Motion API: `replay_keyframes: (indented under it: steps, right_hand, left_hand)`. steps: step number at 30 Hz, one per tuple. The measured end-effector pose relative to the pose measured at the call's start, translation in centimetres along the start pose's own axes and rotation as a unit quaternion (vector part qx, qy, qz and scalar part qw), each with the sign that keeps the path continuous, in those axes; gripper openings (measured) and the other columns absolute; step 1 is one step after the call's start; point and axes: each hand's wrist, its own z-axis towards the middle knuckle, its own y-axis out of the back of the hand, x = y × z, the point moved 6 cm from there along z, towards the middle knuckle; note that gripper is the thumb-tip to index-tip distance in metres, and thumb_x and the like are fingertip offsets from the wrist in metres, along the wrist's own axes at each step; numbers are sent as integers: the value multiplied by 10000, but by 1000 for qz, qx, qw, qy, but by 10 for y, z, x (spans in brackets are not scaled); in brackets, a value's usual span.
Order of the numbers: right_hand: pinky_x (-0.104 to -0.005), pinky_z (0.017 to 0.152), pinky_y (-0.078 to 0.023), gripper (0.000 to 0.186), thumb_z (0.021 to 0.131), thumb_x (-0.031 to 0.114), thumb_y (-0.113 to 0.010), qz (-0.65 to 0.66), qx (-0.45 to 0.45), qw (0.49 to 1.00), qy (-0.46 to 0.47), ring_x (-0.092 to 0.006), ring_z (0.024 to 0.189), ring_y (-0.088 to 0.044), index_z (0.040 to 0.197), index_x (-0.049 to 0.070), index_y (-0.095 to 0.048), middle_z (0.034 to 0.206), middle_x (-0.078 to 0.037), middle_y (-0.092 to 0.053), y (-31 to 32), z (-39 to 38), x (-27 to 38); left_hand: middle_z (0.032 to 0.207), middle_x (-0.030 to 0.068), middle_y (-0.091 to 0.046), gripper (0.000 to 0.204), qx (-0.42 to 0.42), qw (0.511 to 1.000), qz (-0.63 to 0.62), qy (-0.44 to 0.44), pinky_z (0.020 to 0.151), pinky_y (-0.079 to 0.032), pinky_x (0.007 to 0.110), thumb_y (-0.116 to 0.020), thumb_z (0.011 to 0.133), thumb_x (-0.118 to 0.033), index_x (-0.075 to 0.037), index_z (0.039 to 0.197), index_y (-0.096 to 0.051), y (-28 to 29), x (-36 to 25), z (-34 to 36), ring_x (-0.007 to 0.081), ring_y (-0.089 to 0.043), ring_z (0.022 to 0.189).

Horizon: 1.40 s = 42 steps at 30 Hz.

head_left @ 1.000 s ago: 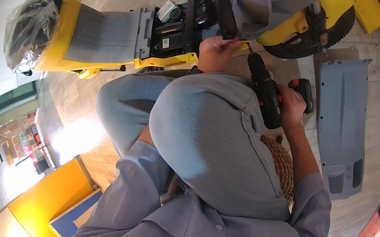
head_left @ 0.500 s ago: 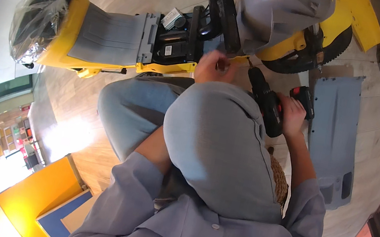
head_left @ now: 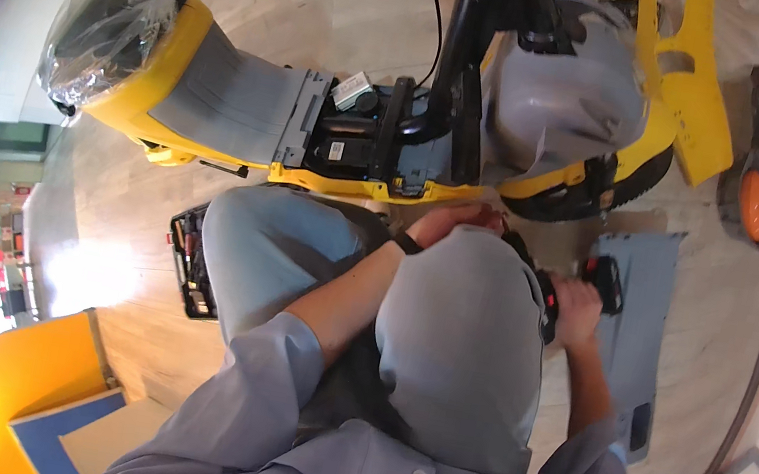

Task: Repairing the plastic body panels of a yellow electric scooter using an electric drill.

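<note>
My right hand (head_left: 576, 310) is closed around the handle of a black and red cordless drill (head_left: 521, 250), held beside my raised knee. The battery (head_left: 606, 285) sticks out past that hand, while my knee covers part of the drill body. At the drill's front end is my left hand (head_left: 466, 220), its fingers bent together near the bit; whatever they pinch is too small to make out. Just beyond lies the yellow lower edge (head_left: 348, 187) of a scooter-like vehicle. Its open middle shows a black battery box (head_left: 339, 151) and a black frame tube (head_left: 460, 68).
A grey panel (head_left: 630, 342) lies on the floor at right, with an orange lamp (head_left: 758, 206) farther off. Left of my knees is an open tool case (head_left: 193, 260). Clear plastic wraps the vehicle's left end (head_left: 110, 37). A yellow part (head_left: 695, 120) stands at far right.
My left hand has moved right, from the vehicle's edge to the drill's front end. The drill, still in my right hand, sits lower in view. The view has shifted, uncovering the tool case.
</note>
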Motion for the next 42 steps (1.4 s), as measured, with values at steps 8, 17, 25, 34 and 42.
replay_keyframes:
  steps: [8,17,25,34,42]
  right_hand:
    - [-352,594,-420,337,692,138,-534,0,-35,999,26,-234,669,-553,1008,80,-638,700,-52,-525,11,-6,9]
    - [-345,668,-447,355,726,167,-546,-42,16,999,-31,-214,714,-598,1069,111,-617,749,-39,-579,3,-23,3]
    - [-405,754,-452,462,752,119,-592,22,101,939,-329,-291,839,-617,1204,71,-508,876,-123,-632,-86,-139,2]
    - [-431,945,-390,694,710,7,-580,87,226,873,-425,-347,1075,-541,1360,31,-339,1114,-185,-577,-172,-222,6]
    - [-441,963,-426,721,741,145,-684,261,181,726,-610,-371,1174,-485,1335,-15,-310,1265,-255,-473,-170,-218,-11]
  left_hand:
    - [1115,90,-631,398,18,986,142,-81,889,-489,309,-661,874,-229,-29,1205,-569,1,2,18,201,-605,1010]
    - [1052,112,-664,403,-11,850,462,-252,845,-496,289,-677,839,-218,27,1150,-604,36,-12,14,180,-643,926]
    - [975,90,-654,324,-205,913,344,-76,789,-499,303,-647,853,-197,23,1086,-598,42,19,-32,195,-629,886]
    - [1000,95,-642,325,-177,917,353,63,801,-489,308,-626,872,-210,16,1101,-585,138,86,-106,205,-615,904]
    - [1023,98,-630,326,-180,899,382,116,812,-481,313,-608,888,-223,9,1115,-573,180,34,-154,214,-603,920]
